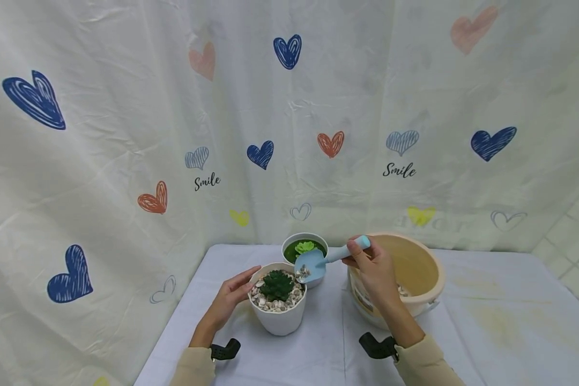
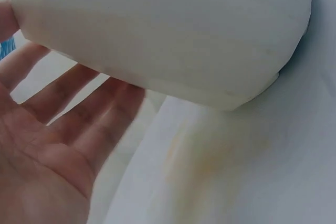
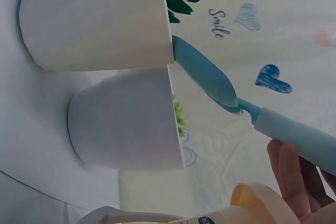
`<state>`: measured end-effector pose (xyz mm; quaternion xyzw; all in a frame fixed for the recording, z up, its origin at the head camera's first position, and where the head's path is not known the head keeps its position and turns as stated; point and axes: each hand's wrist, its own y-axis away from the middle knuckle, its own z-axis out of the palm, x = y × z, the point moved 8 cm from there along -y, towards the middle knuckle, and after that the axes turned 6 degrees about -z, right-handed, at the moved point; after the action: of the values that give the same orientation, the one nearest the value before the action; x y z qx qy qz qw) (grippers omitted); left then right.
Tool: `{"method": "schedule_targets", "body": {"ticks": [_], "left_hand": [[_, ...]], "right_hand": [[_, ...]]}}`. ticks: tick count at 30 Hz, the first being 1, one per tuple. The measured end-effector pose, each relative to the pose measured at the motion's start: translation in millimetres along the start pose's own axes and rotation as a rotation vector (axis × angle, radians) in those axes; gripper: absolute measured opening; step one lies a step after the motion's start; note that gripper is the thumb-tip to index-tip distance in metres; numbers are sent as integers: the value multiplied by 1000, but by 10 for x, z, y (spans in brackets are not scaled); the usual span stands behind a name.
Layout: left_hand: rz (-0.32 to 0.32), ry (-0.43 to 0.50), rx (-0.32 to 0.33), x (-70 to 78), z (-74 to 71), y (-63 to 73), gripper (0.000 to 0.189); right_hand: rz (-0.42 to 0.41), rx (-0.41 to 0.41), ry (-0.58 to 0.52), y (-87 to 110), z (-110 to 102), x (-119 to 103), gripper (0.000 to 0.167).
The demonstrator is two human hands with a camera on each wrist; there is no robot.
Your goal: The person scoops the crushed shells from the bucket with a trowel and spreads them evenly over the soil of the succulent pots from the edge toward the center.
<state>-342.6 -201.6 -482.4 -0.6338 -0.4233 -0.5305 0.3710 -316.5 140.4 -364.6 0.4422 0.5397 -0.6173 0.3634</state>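
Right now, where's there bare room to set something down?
Most room: white tablecloth right of the round beige bucket; some between the cream sleeves. Crowded: around the white succulent pot, white pot behind it, light-blue scoop, left hand and right hand.

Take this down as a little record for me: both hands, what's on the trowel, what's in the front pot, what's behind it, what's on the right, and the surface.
Left hand: touching the tapered white pot
Right hand: holding the light-blue plastic-looking trowel by its handle
On trowel: small pale stones
In front pot: dark-green succulent, pale pebbles
Behind: round white pot with bright-green plant
Right side: round cream bucket
Surface: white-covered table
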Motion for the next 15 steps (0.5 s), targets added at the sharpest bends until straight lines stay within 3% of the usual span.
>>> {"method": "schedule_targets", "body": {"ticks": [6, 12, 15], "left_hand": [[-34, -106, -57, 16, 84, 9, 54], [-67, -132, -117, 59, 208, 44, 89], [-74, -127, -124, 73, 234, 49, 96]], "right_hand": [[-28, -36, -40, -9, 10, 18, 33], [-35, -61, -59, -12, 23, 24, 35], [-37, -65, -63, -14, 27, 19, 35]]}}
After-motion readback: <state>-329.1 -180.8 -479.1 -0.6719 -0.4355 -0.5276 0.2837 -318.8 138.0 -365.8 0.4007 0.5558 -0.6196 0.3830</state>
